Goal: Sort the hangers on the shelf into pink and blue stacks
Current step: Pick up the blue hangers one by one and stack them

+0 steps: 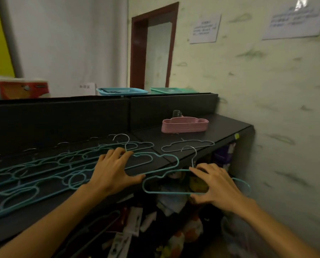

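Sorting is roughly half complete. The shelf carries many loose blue hangers along its left front edge; the pink stack sits finished near the right rear corner. The left hand presses one hanger flat with straight fingers; the right hand pinches another blue hanger just off the front edge.

One pink hanger stack, one grey hanger, two hands, and many overlapping blue hangers, uncountable.

Pink stack sits neat at the shelf's right end; blue hangers sprawl flat leftward.
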